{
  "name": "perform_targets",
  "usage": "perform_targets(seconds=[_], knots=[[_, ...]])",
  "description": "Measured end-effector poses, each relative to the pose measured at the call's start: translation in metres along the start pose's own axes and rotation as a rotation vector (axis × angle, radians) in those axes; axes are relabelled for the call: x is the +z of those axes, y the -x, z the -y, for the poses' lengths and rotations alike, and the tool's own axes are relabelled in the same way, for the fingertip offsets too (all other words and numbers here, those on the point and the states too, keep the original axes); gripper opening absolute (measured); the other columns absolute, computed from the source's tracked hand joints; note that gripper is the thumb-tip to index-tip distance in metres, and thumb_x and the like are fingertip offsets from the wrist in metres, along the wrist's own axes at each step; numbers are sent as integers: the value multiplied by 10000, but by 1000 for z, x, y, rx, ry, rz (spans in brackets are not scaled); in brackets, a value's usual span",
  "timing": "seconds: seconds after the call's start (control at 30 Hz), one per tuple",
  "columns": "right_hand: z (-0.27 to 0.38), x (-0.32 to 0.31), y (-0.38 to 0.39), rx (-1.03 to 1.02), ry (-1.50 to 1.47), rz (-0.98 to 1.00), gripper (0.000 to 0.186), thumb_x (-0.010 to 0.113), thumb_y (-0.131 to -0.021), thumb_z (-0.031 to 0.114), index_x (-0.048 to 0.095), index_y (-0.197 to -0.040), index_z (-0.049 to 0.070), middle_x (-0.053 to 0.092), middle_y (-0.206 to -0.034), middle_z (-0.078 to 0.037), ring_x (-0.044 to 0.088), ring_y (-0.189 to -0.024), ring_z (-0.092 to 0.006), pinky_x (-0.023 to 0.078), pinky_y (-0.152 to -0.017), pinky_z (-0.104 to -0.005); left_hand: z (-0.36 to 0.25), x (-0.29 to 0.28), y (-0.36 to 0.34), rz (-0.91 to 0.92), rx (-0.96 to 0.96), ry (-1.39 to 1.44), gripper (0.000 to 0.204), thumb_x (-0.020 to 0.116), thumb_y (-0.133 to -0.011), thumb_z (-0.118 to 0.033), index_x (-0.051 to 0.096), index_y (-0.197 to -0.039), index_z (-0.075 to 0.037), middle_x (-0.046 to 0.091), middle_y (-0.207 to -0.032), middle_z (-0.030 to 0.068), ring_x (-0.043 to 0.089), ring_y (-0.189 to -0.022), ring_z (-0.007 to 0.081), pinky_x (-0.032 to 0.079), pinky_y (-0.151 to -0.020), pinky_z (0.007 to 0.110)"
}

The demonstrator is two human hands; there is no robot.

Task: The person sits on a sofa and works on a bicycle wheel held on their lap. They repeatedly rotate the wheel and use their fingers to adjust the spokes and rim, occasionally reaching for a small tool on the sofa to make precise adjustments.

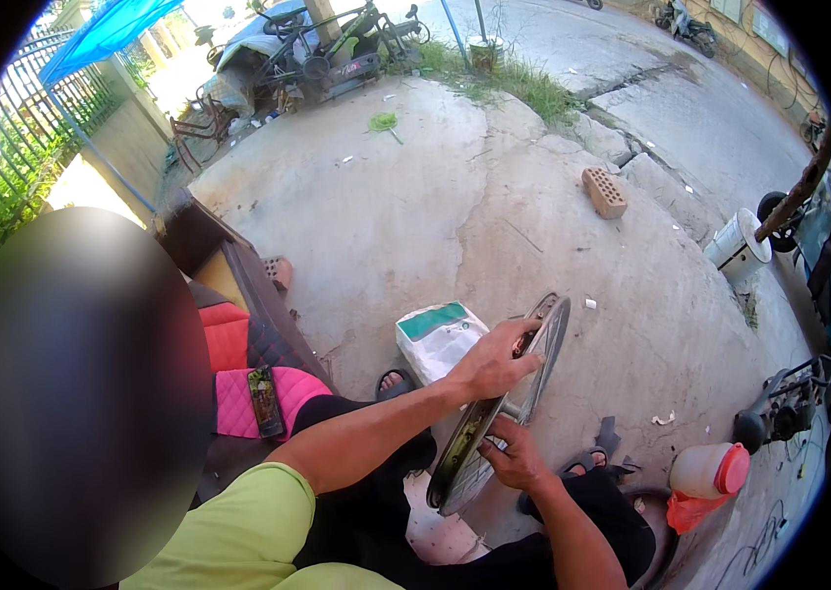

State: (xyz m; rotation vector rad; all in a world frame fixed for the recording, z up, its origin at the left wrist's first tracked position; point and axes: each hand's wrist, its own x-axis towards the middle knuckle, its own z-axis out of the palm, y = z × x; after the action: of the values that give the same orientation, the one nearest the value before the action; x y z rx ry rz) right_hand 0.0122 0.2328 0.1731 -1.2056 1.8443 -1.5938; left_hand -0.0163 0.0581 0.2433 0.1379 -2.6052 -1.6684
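Tilted up over my lap is a spoked wheel (456, 466) with a bare metal rim and thin spokes running to a hub. My left hand (496, 366) reaches across to its far side, fingers closed over the rim. Lower down, my right hand (518, 456) has its fingers bent together at the spokes near the hub; the exact grip is partly hidden. Behind the wheel, a white sack with a green patch (440, 339) lies on the ground. Below it, between my legs, part of a pale, spotted surface (432, 526) shows.
On the left, a phone (264, 401) rests on pink quilted cloth (298, 389) on a brown seat. A perforated brick (604, 193) lies ahead. To the right are a red-lidded jar (711, 470), a white bucket (738, 246) and a black tyre (669, 551). Bicycles (337, 49) stand far back.
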Motion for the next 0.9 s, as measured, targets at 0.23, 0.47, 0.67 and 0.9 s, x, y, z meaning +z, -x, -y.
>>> perform_targets(seconds=[0.23,0.47,0.67,0.9], knots=[[14,-3,-1,266,-155,51,228,670,-891,90,659,-1112,36,656,-1059,-174,620,-974,-394,495,-865,-415,4,1,-1,-12,-31,8,626,637,-891,-312,477,-1382,41,549,-1298,279,560,-1185,372,430,-1036,410],[14,-3,-6,42,-65,27,182,642,-923,109,659,-1085,29,648,-1027,-175,622,-952,-391,487,-862,-418,2,-1,-1,-5,-61,-13,633,645,-902,-330,484,-1404,20,561,-1341,251,549,-1242,338,411,-1063,394],[19,-4,-3,193,-144,34,173,649,-925,116,652,-1063,11,643,-998,-167,627,-944,-355,485,-856,-397,0,0,-1,-4,-68,-11,630,644,-899,-333,487,-1403,12,546,-1361,250,542,-1252,349,411,-1065,400],[18,-6,-4,150,-140,56,181,663,-914,116,650,-1053,0,645,-977,-166,632,-928,-342,484,-853,-392,2,0,0,0,-70,-14,629,650,-894,-334,490,-1395,10,557,-1343,249,550,-1233,346,423,-1051,403]])
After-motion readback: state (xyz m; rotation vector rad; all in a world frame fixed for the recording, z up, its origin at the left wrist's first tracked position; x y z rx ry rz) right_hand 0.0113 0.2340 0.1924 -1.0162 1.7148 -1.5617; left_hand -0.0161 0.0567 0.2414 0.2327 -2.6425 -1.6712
